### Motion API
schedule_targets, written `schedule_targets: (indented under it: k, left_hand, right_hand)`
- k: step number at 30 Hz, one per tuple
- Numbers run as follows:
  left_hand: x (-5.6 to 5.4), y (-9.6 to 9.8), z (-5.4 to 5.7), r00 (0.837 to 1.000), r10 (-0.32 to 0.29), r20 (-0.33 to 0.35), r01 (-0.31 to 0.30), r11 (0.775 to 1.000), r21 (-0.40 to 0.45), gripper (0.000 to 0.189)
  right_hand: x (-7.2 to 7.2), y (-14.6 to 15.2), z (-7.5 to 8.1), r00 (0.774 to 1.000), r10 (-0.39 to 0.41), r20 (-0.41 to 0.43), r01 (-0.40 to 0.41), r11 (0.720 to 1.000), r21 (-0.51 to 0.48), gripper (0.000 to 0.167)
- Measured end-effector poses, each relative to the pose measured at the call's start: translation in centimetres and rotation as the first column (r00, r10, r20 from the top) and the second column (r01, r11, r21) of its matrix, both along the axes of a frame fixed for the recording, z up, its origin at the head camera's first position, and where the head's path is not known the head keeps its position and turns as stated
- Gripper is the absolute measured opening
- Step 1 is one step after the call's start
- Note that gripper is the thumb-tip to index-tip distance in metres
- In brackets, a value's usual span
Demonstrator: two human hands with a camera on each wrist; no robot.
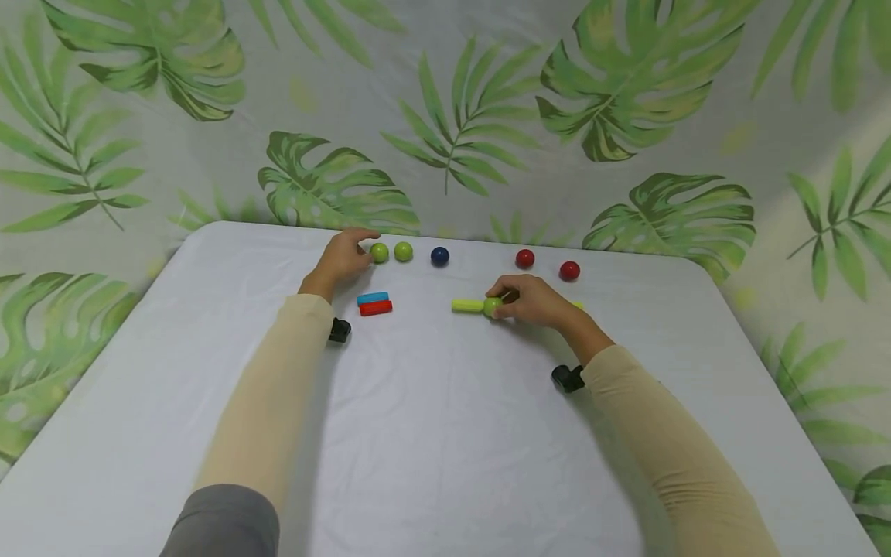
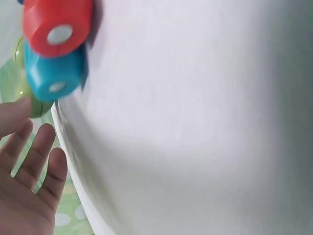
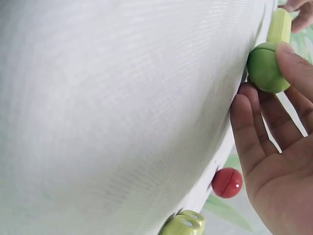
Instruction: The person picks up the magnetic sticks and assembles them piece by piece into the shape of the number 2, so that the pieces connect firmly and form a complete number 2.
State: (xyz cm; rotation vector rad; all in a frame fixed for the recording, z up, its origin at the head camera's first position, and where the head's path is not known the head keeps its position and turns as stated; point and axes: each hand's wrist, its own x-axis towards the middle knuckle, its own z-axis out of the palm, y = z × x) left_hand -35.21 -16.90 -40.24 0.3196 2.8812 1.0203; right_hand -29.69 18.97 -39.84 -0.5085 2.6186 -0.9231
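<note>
At the table's middle, my right hand (image 1: 534, 300) pinches a green ball (image 1: 493, 308) between thumb and fingers. The ball sits against the end of a yellow-green stick (image 1: 467, 305); the right wrist view shows the held ball (image 3: 266, 68) and stick (image 3: 279, 25) in line. Toward the far left edge, my left hand (image 1: 343, 259) reaches beside another green ball (image 1: 379, 253), fingers spread around its near side. Whether they touch it cannot be told. A further green ball (image 1: 403, 251) lies just right of that one. Close to the left hand, a blue stick (image 1: 372, 298) and a red stick (image 1: 376, 308) lie side by side.
A dark blue ball (image 1: 440, 257) and two red balls, one nearer the middle (image 1: 525, 258) and one farther right (image 1: 569, 271), lie along the back. Yellow-green sticks (image 3: 183, 224) lie behind the right wrist. A leaf-patterned cloth (image 1: 473, 116) hangs behind the white table (image 1: 445, 433).
</note>
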Motion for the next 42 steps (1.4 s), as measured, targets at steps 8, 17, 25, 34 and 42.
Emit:
schedule_targets:
  k: [8,17,25,34,42]
  left_hand:
    - [0.6,1.0,0.2,0.998,0.001,0.06,-0.001,1.0,0.008,0.046]
    - [0.1,1.1,-0.2,0.999,0.008,0.048,-0.008,1.0,-0.002,0.044]
    - [0.2,1.0,-0.3,0.999,0.018,0.038,-0.019,1.0,0.012,0.043]
    - [0.6,0.6,0.0,0.997,0.016,0.07,-0.018,1.0,0.026,0.045]
    - [0.9,-1.1,0.4,0.996,0.027,0.09,-0.026,1.0,-0.006,0.046]
  right_hand:
    - [-0.2,0.0,-0.3,1.0,0.002,0.004,-0.002,1.0,-0.009,0.028]
    - [-0.2,0.0,-0.1,1.0,-0.008,0.001,0.008,1.0,0.004,0.028]
    - [-0.2,0.0,0.0,1.0,-0.013,0.013,0.013,1.0,-0.001,0.028]
    - [-0.1,-0.1,-0.1,1.0,-0.009,0.012,0.009,1.0,-0.004,0.028]
    - [0.1,-0.1,0.2,1.0,-0.004,-0.002,0.004,1.0,0.015,0.027]
